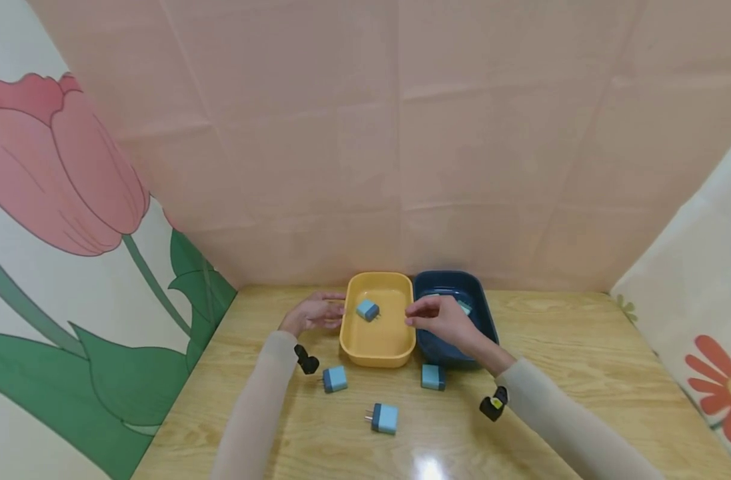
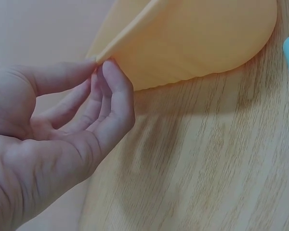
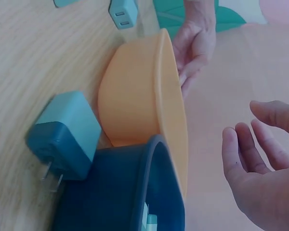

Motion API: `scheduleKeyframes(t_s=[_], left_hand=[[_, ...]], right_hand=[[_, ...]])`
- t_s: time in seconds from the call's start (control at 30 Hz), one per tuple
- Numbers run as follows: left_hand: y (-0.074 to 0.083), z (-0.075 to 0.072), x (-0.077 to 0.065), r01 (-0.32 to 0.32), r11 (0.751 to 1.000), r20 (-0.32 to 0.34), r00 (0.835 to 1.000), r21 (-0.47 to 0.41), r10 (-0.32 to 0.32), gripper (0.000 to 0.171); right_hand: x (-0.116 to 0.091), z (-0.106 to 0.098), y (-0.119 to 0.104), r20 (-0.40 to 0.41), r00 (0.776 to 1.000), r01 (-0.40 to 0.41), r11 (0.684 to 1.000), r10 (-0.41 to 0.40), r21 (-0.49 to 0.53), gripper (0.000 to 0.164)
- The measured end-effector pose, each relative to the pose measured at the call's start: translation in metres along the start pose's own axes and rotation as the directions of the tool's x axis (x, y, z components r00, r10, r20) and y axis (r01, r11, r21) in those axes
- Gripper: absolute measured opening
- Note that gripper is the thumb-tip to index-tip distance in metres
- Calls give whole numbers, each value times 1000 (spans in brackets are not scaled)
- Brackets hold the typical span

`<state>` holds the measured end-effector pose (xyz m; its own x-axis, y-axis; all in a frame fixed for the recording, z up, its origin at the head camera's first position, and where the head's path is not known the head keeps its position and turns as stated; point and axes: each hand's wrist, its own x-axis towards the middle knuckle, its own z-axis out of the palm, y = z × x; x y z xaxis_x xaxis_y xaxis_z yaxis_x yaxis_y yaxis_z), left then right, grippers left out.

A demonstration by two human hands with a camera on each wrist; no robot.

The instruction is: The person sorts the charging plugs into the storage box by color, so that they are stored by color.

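Note:
My left hand (image 1: 317, 312) is at the left side of a yellow plastic tray (image 1: 377, 361); in the left wrist view its thumb and fingers pinch the tray's rim (image 2: 130, 28). A two-tone blue plug-in charger (image 1: 367, 310) lies inside that tray. Above the place where the yellow tray meets a navy tray (image 1: 488, 320), my right hand (image 1: 446, 323) hovers with its fingers loosely bent. In the right wrist view, nothing is between the thumb and fingers of the right hand (image 3: 265, 168). Light-blue pieces (image 1: 464, 307) show inside the navy tray, partly hidden by that hand.
On the wooden table, in front of the trays, lie three more chargers: one at the left (image 1: 335, 379), one near the navy tray (image 1: 433, 377), and one closer to me (image 1: 385, 419). A pinkish cloth backdrop (image 1: 395, 167) rises behind the trays.

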<state>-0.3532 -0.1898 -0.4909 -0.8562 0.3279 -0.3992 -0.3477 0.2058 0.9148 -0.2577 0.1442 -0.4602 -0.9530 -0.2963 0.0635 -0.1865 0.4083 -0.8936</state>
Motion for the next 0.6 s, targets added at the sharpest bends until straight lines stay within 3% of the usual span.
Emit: scheduleKeyframes(t_s=[0.6], left_hand=[[1,-2,0,9,1000,6,1000,0,-9,55]], right_hand=[[-44,5,16,11,996,94,993,-94,-73,15]])
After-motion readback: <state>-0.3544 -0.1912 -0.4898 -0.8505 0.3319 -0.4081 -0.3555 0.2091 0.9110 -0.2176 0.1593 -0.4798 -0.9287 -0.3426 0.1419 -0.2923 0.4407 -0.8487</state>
